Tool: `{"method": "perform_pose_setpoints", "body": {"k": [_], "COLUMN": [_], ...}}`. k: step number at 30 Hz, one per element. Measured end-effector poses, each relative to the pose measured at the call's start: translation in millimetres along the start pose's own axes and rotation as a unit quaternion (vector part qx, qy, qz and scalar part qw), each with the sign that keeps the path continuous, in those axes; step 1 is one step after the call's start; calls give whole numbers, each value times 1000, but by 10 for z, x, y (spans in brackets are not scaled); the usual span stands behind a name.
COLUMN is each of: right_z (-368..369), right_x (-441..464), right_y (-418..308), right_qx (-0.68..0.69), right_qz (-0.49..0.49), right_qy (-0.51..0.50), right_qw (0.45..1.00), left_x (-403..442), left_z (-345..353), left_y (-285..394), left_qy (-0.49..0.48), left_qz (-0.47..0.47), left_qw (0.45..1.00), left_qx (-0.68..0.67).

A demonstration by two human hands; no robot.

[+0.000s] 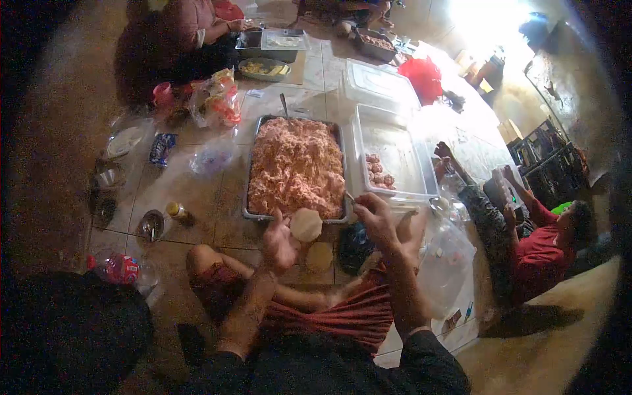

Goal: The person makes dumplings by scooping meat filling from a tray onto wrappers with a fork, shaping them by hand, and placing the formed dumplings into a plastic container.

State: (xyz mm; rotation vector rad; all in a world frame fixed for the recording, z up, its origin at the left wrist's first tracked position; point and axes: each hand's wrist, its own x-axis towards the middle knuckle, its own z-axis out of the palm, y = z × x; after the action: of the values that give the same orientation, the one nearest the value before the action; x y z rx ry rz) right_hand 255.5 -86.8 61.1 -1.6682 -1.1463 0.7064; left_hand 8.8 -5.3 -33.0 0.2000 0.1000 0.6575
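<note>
A pale round dough wrapper (306, 225) rests on the fingers of my left hand (282, 245), just off the near edge of the tray. My right hand (378, 220) is closed round the handle of a thin metal utensil, probably a spoon (351, 197), at the tray's near right corner; its far end is hard to make out. The dark metal tray (249, 191) is heaped with pink minced filling (296, 164). Another spoon handle (284, 105) sticks up at its far side. Below my left hand lie more round wrappers (320, 257).
A clear plastic box (401, 158) right of the tray holds several filled pieces (378, 172). Its left side has plastic bags (214, 158), a small jar (176, 210) and a dish (153, 225). A bottle (122, 268) lies near my left knee. Other people sit at the back and right.
</note>
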Motion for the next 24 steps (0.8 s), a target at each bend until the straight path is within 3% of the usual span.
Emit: {"method": "perform_pose_setpoints", "body": {"k": [1,2,4,5,6,8,9,12,14,16,17,20,22,24], "right_z": [58,141,281,328,384,560,623,706,743,825,820,691,540,415], "right_x": [-24,-96,-306,-325,-374,-455,-495,-555,-618,-635,-652,-733,-809,-804], "right_y": [25,-83,-391,-129,-87,-48,1,-53,-132,44,81,94,-6,-109], "right_qx": [-45,-42,-122,-183,-180,-214,-231,-183,-170,-193,-192,-250,-290,-285], "right_qz": [-70,-71,-139,-204,-204,-236,-247,-267,-258,-231,-233,-267,-199,-172], "right_qy": [33,31,83,82,82,55,53,95,84,50,50,41,-34,-44], "right_qw": [996,996,979,958,959,946,940,941,947,952,952,930,936,942], "left_x": [-6,69,161,164,148,156,152,-62,-62,60,87,-48,-106,-96], "left_z": [202,171,168,255,445,687,657,953,895,750,700,621,578,498], "left_y": [71,116,145,146,111,47,12,13,58,46,31,78,73,110], "left_qy": [-1,1,-133,-172,-171,-9,-75,-70,-200,-29,5,-18,4,19], "left_qz": [-10,-7,-30,-41,-40,69,66,105,52,86,99,90,112,137], "left_qw": [999,999,976,953,954,993,990,991,946,989,989,994,990,985], "left_qx": [-49,-46,-168,-244,-242,-97,-101,-50,-248,-120,-111,-67,-87,-108]}}
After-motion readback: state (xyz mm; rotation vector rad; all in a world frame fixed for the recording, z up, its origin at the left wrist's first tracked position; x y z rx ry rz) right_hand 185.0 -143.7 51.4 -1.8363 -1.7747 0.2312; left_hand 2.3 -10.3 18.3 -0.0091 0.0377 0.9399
